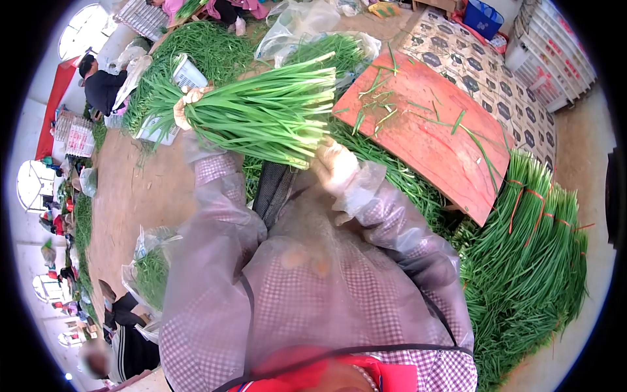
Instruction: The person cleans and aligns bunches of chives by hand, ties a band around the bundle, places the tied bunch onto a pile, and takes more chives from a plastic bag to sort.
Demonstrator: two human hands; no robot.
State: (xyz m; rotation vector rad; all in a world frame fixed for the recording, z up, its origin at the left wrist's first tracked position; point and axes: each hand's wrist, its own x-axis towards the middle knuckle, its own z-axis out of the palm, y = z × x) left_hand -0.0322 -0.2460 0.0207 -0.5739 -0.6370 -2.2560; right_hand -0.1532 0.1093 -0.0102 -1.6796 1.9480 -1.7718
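Observation:
A large bunch of long green stalks (261, 108) lies crosswise in front of my chest, its pale cut ends to the right. My left hand (186, 108), in a light glove, is closed around the bunch near its leafy end. My right hand (334, 166), also gloved, is at the lower corner of the cut ends and touches them; its fingers are curled, and partly hidden by the stalks. Right of the bunch is a reddish board (431, 124) with loose green leaves scattered on it. Clear plastic sleeves cover both forearms.
Tied green bundles (542, 222) stand at the right beside the board. Loose greens (209, 46) are heaped behind my left hand, near a white basket (188, 73). White crates (548, 55) and a blue basket (483, 18) are back right. Other people sit at the left and top.

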